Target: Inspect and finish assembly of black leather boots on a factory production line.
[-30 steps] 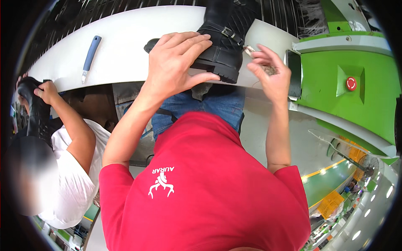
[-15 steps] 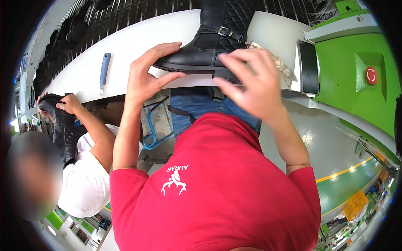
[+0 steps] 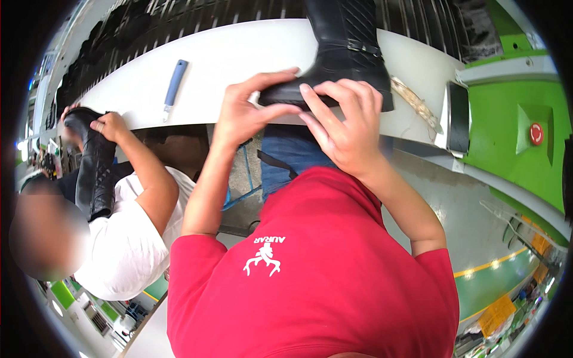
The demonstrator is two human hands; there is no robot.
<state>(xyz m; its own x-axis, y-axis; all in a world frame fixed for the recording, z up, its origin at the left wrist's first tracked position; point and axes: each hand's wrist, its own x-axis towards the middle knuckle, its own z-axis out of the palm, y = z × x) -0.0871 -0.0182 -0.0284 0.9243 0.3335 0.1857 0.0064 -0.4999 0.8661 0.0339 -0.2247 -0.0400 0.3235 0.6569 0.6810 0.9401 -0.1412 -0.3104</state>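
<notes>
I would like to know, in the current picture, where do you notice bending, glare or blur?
Head view: the far edge of the white table bends into an arc; head view: the glossy floor at right shows bright reflections; head view: a co-worker's head is heavily blurred, while the black boot on the table looks fairly clear.

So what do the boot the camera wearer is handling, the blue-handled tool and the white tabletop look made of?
Boot: probably leather or imitation leather, black with a soft sheen on its smooth toe.
Blue-handled tool: handle likely plastic, smooth and evenly blue; pale thin tip, perhaps metal.
White tabletop: possibly plastic or laminate, smooth with no grain showing; can't tell which.
</notes>
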